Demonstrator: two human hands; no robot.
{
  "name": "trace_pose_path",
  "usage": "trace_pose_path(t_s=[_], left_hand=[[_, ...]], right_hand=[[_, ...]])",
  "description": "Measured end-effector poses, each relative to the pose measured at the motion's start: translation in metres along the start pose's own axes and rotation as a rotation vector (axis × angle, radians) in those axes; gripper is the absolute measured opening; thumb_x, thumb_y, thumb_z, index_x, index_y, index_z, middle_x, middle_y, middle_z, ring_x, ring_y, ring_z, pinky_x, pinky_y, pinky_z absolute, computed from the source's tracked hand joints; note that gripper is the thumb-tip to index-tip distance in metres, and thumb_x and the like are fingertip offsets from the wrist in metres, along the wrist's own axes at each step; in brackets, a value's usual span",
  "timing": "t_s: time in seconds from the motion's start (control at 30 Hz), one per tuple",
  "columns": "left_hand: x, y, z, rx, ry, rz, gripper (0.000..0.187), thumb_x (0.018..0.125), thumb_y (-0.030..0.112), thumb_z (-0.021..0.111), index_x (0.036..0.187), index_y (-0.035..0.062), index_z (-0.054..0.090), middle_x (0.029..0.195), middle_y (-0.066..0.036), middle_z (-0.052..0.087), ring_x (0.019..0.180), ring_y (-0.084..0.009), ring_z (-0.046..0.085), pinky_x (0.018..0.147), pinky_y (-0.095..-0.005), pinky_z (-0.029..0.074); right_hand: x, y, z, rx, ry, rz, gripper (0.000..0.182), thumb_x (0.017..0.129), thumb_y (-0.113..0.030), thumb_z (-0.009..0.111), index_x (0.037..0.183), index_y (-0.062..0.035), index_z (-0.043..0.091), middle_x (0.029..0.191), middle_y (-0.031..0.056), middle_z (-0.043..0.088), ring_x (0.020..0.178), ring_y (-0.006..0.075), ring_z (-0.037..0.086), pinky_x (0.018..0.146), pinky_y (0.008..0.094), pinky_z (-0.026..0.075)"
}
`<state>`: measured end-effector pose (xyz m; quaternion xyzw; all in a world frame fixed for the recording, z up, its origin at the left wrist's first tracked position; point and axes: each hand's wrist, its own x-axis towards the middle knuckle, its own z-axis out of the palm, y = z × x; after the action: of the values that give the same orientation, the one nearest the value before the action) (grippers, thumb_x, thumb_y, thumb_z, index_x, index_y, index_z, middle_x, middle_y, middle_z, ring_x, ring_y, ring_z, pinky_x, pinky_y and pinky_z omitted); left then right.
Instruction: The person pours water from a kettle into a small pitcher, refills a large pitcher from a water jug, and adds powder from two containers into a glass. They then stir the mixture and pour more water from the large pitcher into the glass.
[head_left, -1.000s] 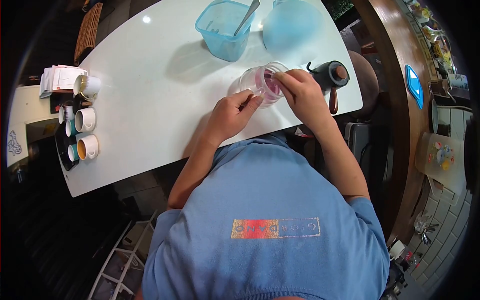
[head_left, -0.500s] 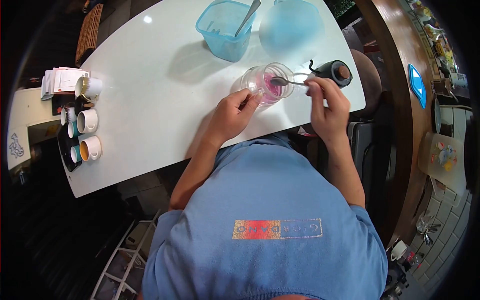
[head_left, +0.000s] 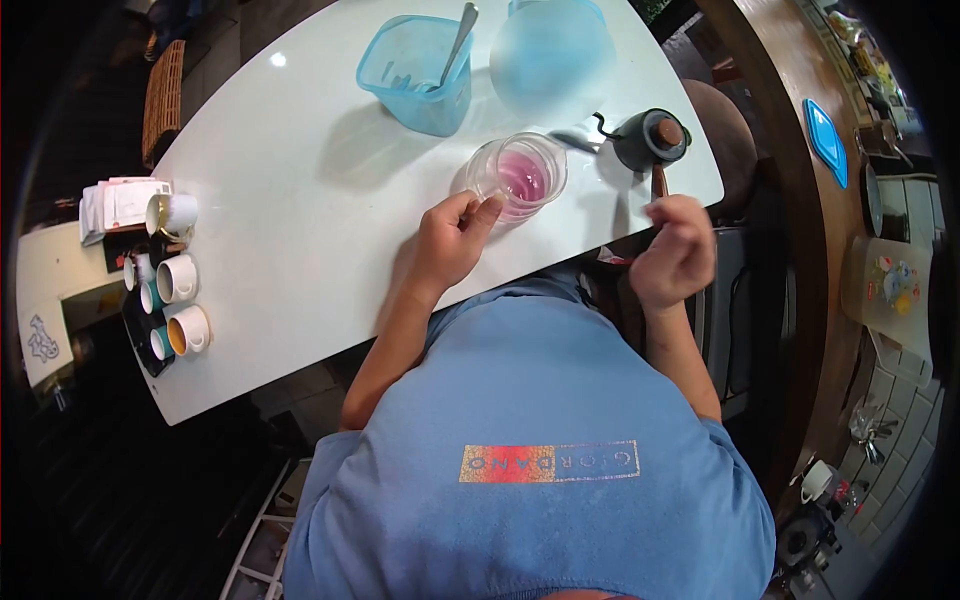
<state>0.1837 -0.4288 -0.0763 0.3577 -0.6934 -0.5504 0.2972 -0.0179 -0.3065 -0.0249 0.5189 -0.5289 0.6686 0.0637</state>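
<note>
My left hand (head_left: 455, 240) grips the near side of a clear glass jar (head_left: 548, 160) holding pink liquid (head_left: 522, 178), thumb at its rim. The jar stands slightly tilted in view on the white table. Just beyond it, between jar and kettle, a metal spoon (head_left: 577, 142) lies on the table. My right hand (head_left: 675, 252) is at the table's right front edge, fingers curled and blurred, close to the brown handle (head_left: 659, 181) of a dark kettle (head_left: 636, 148). Whether the fingertips touch the handle cannot be made out.
A blue plastic container (head_left: 425, 108) with a spoon (head_left: 460, 42) in it stands at the back of the table (head_left: 290, 240), beside a round blue translucent object (head_left: 553, 58). Several mugs (head_left: 178, 278) and papers (head_left: 122, 205) are at the left end. A wooden counter (head_left: 790, 120) runs along the right.
My right hand has let go of the spoon, which now lies on the table, and has moved away from the jar towards the kettle handle. The view has shifted slightly.
</note>
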Motion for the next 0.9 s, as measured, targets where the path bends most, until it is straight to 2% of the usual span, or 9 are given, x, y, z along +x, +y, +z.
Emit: trace_pose_path(t_s=[0.03,0.07,0.13,0.17,0.23,0.47,0.63,0.83,0.9], left_hand=[[0.000,0.000,0.000,-0.001,-0.012,-0.002,0.052,0.091,0.038,0.064,0.062,0.0030,0.038,0.054,0.001,0.032,0.054,-0.0084,0.028,0.047,-0.0263,0.028],[0.001,0.000,0.001,0.010,-0.009,-0.014,0.053,0.090,0.038,0.064,0.061,0.0033,0.037,0.054,0.001,0.031,0.054,-0.0084,0.027,0.047,-0.0268,0.028],[0.002,0.000,0.001,0.017,-0.017,-0.022,0.054,0.090,0.038,0.064,0.060,0.0037,0.036,0.054,0.002,0.030,0.054,-0.0083,0.026,0.046,-0.0273,0.027],[0.002,-0.001,0.001,0.031,-0.011,-0.031,0.054,0.090,0.038,0.064,0.060,0.0041,0.036,0.054,0.002,0.030,0.054,-0.0082,0.026,0.046,-0.0273,0.027],[0.004,-0.005,0.001,0.041,-0.012,-0.036,0.054,0.091,0.038,0.064,0.059,0.0044,0.036,0.054,0.002,0.030,0.054,-0.0081,0.026,0.046,-0.0273,0.026],[0.006,-0.007,0.000,-0.039,-0.010,-0.052,0.052,0.092,0.035,0.063,0.058,0.0042,0.038,0.054,0.005,0.031,0.054,-0.0065,0.026,0.047,-0.0257,0.025],[0.005,-0.012,0.001,-0.061,-0.009,-0.039,0.050,0.093,0.031,0.061,0.058,0.0040,0.039,0.054,0.005,0.032,0.054,-0.0059,0.026,0.047,-0.0258,0.024],[0.002,-0.002,-0.001,-0.026,-0.006,0.005,0.048,0.093,0.029,0.062,0.060,0.0030,0.038,0.057,0.004,0.032,0.055,-0.0066,0.026,0.048,-0.0256,0.024],[0.001,0.000,-0.005,-0.002,-0.031,0.002,0.047,0.093,0.028,0.062,0.061,0.0026,0.039,0.060,0.004,0.032,0.057,-0.0067,0.027,0.049,-0.0253,0.024]], right_hand=[[-0.001,0.000,-0.003,0.035,0.187,0.153,0.028,0.100,-0.017,0.042,0.092,0.0053,0.057,0.080,0.0121,0.063,0.068,0.0151,0.054,0.063,0.0263,0.045],[-0.002,0.004,-0.008,0.173,0.417,0.298,0.027,0.100,-0.017,0.043,0.099,0.0058,0.058,0.081,0.0116,0.063,0.069,0.0133,0.053,0.063,0.0239,0.044],[0.010,0.006,-0.029,0.295,0.643,0.459,0.026,0.099,-0.017,0.045,0.105,0.0058,0.057,0.081,0.0098,0.063,0.067,0.0105,0.052,0.062,0.0205,0.042],[0.011,0.011,-0.041,0.287,0.651,0.454,0.026,0.099,-0.017,0.045,0.105,0.0058,0.057,0.081,0.0098,0.063,0.067,0.0105,0.052,0.062,0.0205,0.042],[0.009,0.026,-0.063,0.250,0.757,0.586,0.027,0.099,-0.018,0.046,0.105,0.0054,0.058,0.082,0.0077,0.064,0.065,0.0070,0.049,0.060,0.0188,0.040],[-0.040,0.088,-0.081,-0.028,0.679,0.809,0.027,0.099,-0.019,0.047,0.106,0.0029,0.060,0.082,0.0052,0.064,0.062,0.0036,0.046,0.055,0.0167,0.036],[-0.046,0.104,-0.071,-0.005,0.704,0.841,0.027,0.098,-0.017,0.048,0.104,0.0042,0.062,0.084,0.0060,0.067,0.064,0.0034,0.045,0.058,0.0172,0.036],[-0.060,0.123,-0.072,-0.235,0.646,0.809,0.032,0.095,-0.024,0.055,0.109,0.0046,0.062,0.091,0.0063,0.067,0.068,0.0021,0.046,0.064,0.0179,0.040],[-0.057,0.119,-0.067,-0.263,0.705,0.837,0.033,0.092,-0.021,0.062,0.112,0.0046,0.062,0.083,0.0018,0.064,0.068,0.0011,0.045,0.063,0.0175,0.040]])
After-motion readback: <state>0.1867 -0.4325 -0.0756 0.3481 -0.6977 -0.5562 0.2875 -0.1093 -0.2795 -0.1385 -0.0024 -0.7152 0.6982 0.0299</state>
